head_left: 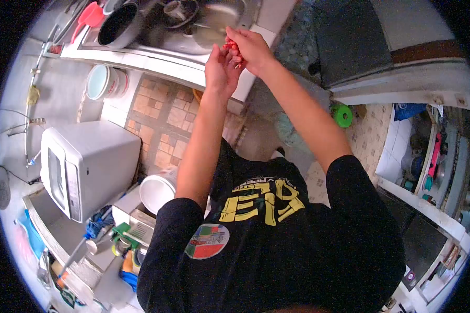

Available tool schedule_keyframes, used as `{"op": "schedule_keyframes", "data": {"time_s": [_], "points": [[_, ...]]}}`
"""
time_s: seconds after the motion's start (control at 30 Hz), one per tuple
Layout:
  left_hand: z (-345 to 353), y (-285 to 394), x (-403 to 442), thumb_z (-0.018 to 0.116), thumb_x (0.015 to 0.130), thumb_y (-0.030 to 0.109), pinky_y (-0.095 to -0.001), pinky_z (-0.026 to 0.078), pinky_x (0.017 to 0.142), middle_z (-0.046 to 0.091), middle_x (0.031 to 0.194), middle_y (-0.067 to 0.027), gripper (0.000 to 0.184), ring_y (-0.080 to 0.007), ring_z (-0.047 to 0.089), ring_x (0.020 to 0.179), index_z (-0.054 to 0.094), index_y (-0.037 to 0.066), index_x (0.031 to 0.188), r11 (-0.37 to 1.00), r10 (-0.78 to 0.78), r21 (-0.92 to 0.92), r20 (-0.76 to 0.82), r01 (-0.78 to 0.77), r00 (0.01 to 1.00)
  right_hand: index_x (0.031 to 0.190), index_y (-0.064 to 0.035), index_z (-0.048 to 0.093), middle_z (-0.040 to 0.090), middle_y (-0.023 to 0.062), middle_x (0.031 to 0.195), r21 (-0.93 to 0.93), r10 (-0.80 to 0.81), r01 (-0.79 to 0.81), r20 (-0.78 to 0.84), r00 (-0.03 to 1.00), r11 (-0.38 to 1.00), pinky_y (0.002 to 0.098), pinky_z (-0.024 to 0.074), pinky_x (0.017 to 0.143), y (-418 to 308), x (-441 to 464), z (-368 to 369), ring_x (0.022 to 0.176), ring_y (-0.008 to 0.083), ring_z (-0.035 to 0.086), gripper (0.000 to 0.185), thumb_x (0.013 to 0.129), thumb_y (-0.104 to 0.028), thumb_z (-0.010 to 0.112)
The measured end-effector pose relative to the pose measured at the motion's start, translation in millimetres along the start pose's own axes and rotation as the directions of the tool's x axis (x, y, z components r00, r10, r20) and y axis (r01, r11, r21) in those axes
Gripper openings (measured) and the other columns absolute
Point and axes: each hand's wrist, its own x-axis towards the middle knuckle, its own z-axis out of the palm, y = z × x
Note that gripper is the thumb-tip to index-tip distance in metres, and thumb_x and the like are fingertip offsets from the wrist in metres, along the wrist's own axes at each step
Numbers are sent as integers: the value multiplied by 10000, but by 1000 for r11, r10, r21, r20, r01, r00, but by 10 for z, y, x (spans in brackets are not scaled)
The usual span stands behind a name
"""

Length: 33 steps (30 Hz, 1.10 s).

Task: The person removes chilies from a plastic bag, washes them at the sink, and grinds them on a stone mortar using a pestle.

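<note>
My left hand [223, 74] and my right hand [253, 51] meet over the near rim of a metal sink [216, 26]. Between them is a small bright red thing [230, 46], mostly covered by my fingers, so its kind does not show. The left palm faces up with its fingers curled against the red thing; the right fingers close over it from the other side. In the sink lies a dark round pan [178, 22] with a cup-like item in it. Left of that, a pot [121, 26] with a dark inside sits tilted at the sink's edge.
A red plastic dipper [91, 14] is beyond the pot. Below the counter stands a white bucket [96, 82], with a white boxy appliance [91, 161] nearer me. Another white bucket [158, 193] is by my left arm. Shelves with kitchenware [428, 156] line the right.
</note>
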Motion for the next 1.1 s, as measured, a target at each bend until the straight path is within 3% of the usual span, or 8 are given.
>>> {"op": "schedule_keyframes", "data": {"time_s": [0.1,0.23,0.3,0.33,0.43,0.63,0.83,1.1], "points": [[172,-590,-201,305,1000,381,-294,432,679,537,726,6,392,-131,499,647,554,104,878,993,95,-89,136,-84,986,817,-39,537,468,-11,638,-34,-9,10,6,1000,999,211,314,409,-47,-467,-424,506,56,392,278,925,-293,576],[405,-1441,-425,296,994,396,-281,393,561,493,661,-7,411,-154,448,575,556,79,1008,998,-35,-41,178,43,983,830,-43,567,469,-12,622,-150,-61,53,-52,997,987,225,327,417,-43,-1245,-1194,498,75,408,289,941,-308,542],[747,-1873,-668,279,991,415,-283,371,539,499,664,-8,442,-153,436,568,566,79,976,995,-99,36,88,96,991,844,-48,572,486,-6,635,37,-20,25,-134,991,999,222,330,419,-103,-1636,-1601,507,78,423,298,951,-322,518],[808,-2124,-680,297,992,417,-235,357,501,524,700,27,466,-97,441,569,588,69,1096,993,-119,18,46,118,992,844,-48,572,486,-6,635,37,-32,38,-141,990,999,222,330,419,-117,-1797,-1795,507,78,423,298,951,-322,518],[1023,-2775,-783,304,991,417,-237,353,513,507,703,37,462,-94,420,572,584,71,1115,968,-251,46,136,247,958,849,-53,572,511,5,663,159,-27,65,-228,973,985,220,328,418,-144,-2229,-2408,512,83,435,316,955,-342,502],[1716,-3830,-781,325,988,406,-262,389,564,505,723,26,444,-114,437,606,574,63,1119,882,-458,164,78,442,885,837,-60,561,506,8,670,441,29,144,-362,932,886,219,293,392,-430,-2851,-3531,500,85,411,326,960,-349,476],[2222,-4994,-435,353,987,369,-248,412,581,540,753,2,411,-107,471,626,561,39,1116,885,-440,256,189,389,878,794,-74,535,478,4,630,628,61,283,-467,882,725,222,288,379,-771,-3034,-4630,485,90,398,308,963,-322,466],[3478,-6368,-403,374,980,342,-225,420,603,588,856,-1,371,-94,481,648,565,50,1108,913,-286,332,108,236,952,762,-92,505,476,4,626,646,102,499,-664,741,578,227,310,410,-1736,-3682,-5753,494,97,408,286,953,-305,480]]}}
